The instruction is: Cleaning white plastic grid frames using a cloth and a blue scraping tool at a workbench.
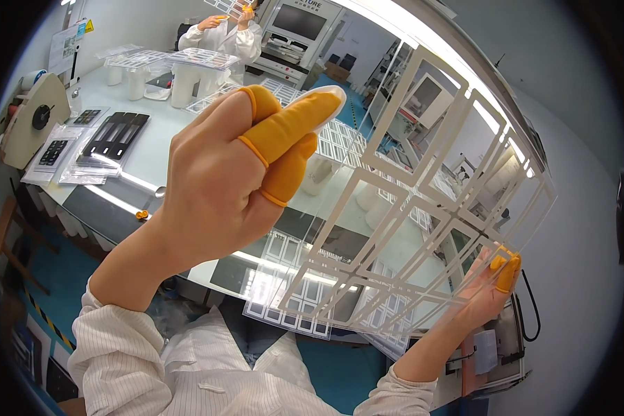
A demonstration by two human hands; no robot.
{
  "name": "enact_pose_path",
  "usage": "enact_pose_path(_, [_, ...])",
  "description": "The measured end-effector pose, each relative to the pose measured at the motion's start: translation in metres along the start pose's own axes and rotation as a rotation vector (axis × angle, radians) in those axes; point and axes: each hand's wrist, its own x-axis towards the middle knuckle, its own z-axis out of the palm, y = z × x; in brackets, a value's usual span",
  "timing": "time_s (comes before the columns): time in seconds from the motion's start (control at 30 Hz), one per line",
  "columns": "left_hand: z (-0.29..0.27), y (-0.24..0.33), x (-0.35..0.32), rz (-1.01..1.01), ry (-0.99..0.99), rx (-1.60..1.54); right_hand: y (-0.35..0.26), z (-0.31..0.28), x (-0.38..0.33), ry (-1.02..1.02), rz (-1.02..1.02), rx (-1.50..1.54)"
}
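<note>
My right hand (489,284) grips the lower right corner of a large clear plastic sheet (423,187) printed with a white grid of rectangular frames, holding it raised and tilted in front of me. My left hand (236,166) is lifted in front of the sheet's left part. Orange finger cots cover its fingertips, which pinch a small white pad (324,104) against the sheet's upper left area. An orange cot also covers a finger of my right hand.
Below lies a pale green worktable (152,149) with more framed sheets (288,301), black trays in clear bags (114,135), white cylindrical stands (184,83) bearing sheets, and a tape dispenser (31,118) at the left. Another person (225,35) in a white coat works at the far end.
</note>
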Motion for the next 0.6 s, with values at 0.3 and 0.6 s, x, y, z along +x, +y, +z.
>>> enact_pose_path(0.3, [0.01, 0.0, 0.01, -0.61, -0.179, -1.025, 0.003, -0.007, -0.003, -0.012, 0.022, 0.034])
enact_pose_path(0.6, [0.034, -0.001, 0.0, -0.74, -0.07, -1.99, 0.006, -0.006, -0.005, -0.108, 0.066, 0.054])
